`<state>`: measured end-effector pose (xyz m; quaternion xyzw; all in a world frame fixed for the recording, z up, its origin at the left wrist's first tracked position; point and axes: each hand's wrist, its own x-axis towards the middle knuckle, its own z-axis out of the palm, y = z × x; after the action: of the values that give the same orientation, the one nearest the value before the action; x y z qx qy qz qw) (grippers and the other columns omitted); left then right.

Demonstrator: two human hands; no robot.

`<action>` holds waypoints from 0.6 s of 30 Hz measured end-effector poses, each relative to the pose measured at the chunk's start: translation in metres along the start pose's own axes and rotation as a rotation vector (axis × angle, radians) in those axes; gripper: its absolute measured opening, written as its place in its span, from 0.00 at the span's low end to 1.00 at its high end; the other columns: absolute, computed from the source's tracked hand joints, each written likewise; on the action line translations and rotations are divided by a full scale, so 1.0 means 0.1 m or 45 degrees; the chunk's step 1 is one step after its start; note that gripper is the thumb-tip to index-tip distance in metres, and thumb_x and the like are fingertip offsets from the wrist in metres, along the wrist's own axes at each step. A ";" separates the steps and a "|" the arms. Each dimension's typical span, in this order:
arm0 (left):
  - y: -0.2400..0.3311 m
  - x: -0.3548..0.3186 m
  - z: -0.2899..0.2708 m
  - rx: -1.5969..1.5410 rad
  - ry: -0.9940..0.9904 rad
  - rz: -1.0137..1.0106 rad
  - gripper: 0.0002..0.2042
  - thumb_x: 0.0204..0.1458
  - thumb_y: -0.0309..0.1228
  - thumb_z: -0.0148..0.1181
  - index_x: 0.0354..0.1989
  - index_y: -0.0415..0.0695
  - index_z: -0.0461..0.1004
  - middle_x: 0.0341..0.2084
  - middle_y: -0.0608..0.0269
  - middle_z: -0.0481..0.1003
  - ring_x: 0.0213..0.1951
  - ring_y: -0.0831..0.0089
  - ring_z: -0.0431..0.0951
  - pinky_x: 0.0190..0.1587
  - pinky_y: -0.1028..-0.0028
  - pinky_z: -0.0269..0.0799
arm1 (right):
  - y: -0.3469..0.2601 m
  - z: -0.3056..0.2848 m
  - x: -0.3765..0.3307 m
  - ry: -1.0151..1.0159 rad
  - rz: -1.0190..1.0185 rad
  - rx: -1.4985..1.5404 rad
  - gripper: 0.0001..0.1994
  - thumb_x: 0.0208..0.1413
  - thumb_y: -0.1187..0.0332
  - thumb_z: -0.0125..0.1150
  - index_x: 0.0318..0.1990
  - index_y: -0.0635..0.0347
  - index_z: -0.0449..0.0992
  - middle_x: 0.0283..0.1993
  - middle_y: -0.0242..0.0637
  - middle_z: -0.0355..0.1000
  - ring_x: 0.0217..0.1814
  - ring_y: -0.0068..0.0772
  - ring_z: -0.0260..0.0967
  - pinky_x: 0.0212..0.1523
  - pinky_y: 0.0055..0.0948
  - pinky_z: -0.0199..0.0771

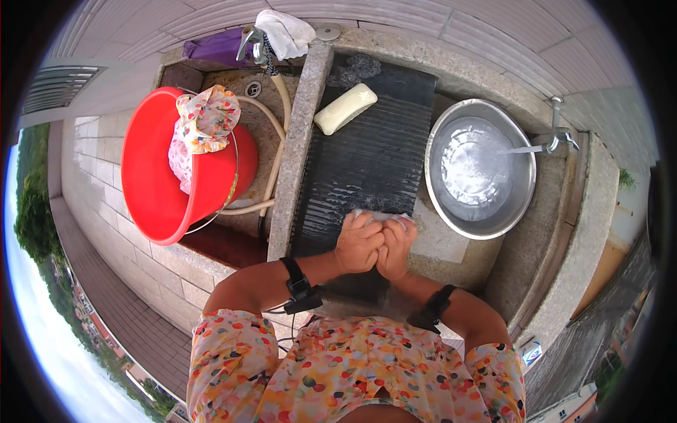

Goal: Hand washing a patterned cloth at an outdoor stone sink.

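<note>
My left hand [357,242] and my right hand [396,248] are side by side, fingers curled down on a small bunched whitish cloth [384,215]. They press it against the near part of a dark ridged washboard slab [370,158], which looks wet with some suds. Most of the cloth is hidden under my fingers. Farther up the slab lies a pale cream bar of soap [345,108], apart from both hands. To the right of the slab stands a round metal basin [529,185]. A stream from a tap [558,141] runs into the water in it.
At the left, a red bucket [144,176] stands tilted, with a dotted cloth [209,116] hanging over its rim. A beige hose [278,151] runs beside it. Behind are another tap [252,44], a white cloth [285,34] and a purple cloth [215,48]. Stone rims [300,148] edge the sink.
</note>
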<state>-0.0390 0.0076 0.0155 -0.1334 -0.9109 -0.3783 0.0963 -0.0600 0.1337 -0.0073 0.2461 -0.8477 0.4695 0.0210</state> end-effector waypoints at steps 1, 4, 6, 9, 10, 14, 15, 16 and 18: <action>-0.05 0.06 -0.02 -0.003 -0.003 -0.004 0.04 0.29 0.27 0.50 0.17 0.43 0.65 0.27 0.59 0.65 0.37 0.56 0.63 0.37 0.61 0.57 | 0.01 -0.02 0.09 -0.035 -0.024 0.052 0.09 0.40 0.67 0.46 0.26 0.63 0.69 0.36 0.37 0.63 0.44 0.45 0.54 0.46 0.44 0.50; -0.20 0.19 -0.03 -0.140 -0.112 -0.003 0.03 0.29 0.26 0.49 0.14 0.43 0.63 0.20 0.61 0.65 0.28 0.60 0.64 0.30 0.65 0.60 | 0.06 -0.09 0.32 -0.195 0.006 0.059 0.09 0.38 0.67 0.46 0.23 0.62 0.69 0.30 0.36 0.64 0.33 0.41 0.57 0.35 0.38 0.57; -0.27 0.27 -0.03 -0.134 -0.286 -0.064 0.04 0.31 0.30 0.49 0.16 0.45 0.65 0.20 0.63 0.68 0.26 0.63 0.67 0.27 0.66 0.63 | 0.13 -0.06 0.38 -0.156 -0.028 0.071 0.08 0.38 0.68 0.46 0.21 0.62 0.69 0.27 0.37 0.64 0.29 0.41 0.57 0.31 0.36 0.58; -0.31 0.39 -0.06 -0.251 -0.324 -0.116 0.05 0.33 0.30 0.47 0.17 0.43 0.66 0.20 0.61 0.69 0.26 0.61 0.69 0.27 0.64 0.65 | 0.19 -0.02 0.47 -0.102 -0.079 0.095 0.07 0.37 0.69 0.45 0.19 0.63 0.68 0.23 0.38 0.64 0.24 0.42 0.57 0.24 0.34 0.59; -0.33 0.41 -0.05 -0.245 -0.318 -0.115 0.05 0.33 0.30 0.47 0.17 0.43 0.66 0.20 0.61 0.69 0.26 0.61 0.69 0.27 0.64 0.65 | 0.20 -0.01 0.50 -0.088 -0.093 0.108 0.07 0.37 0.70 0.45 0.18 0.63 0.67 0.21 0.40 0.63 0.22 0.43 0.57 0.22 0.33 0.59; -0.38 0.49 -0.04 -0.260 -0.309 -0.111 0.05 0.33 0.28 0.45 0.17 0.39 0.64 0.17 0.55 0.67 0.24 0.55 0.68 0.25 0.62 0.64 | 0.22 -0.05 0.59 -0.127 -0.087 0.121 0.07 0.38 0.70 0.44 0.18 0.63 0.68 0.21 0.41 0.64 0.23 0.44 0.60 0.23 0.35 0.61; -0.37 0.50 -0.05 -0.267 -0.320 -0.134 0.06 0.33 0.29 0.45 0.17 0.39 0.64 0.17 0.54 0.67 0.24 0.54 0.68 0.25 0.62 0.64 | 0.23 -0.04 0.59 -0.113 -0.104 0.122 0.07 0.38 0.70 0.44 0.18 0.63 0.68 0.21 0.41 0.64 0.23 0.44 0.60 0.23 0.35 0.61; -0.35 0.54 -0.06 -0.231 -0.296 -0.154 0.06 0.33 0.29 0.45 0.17 0.38 0.64 0.18 0.52 0.68 0.24 0.52 0.69 0.26 0.61 0.64 | 0.25 -0.02 0.59 -0.113 -0.081 0.067 0.08 0.39 0.70 0.44 0.18 0.62 0.68 0.21 0.41 0.65 0.24 0.43 0.61 0.23 0.35 0.62; -0.37 0.59 -0.07 -0.209 -0.336 -0.250 0.06 0.34 0.29 0.45 0.16 0.38 0.64 0.18 0.51 0.68 0.24 0.52 0.69 0.26 0.60 0.64 | 0.27 0.00 0.60 -0.160 0.052 -0.029 0.10 0.40 0.69 0.42 0.20 0.62 0.70 0.24 0.40 0.67 0.30 0.43 0.64 0.28 0.36 0.65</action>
<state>-0.1058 -0.0123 0.0124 -0.0998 -0.8904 -0.4381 -0.0724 -0.1249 0.1221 -0.0126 0.2576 -0.8574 0.4439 -0.0392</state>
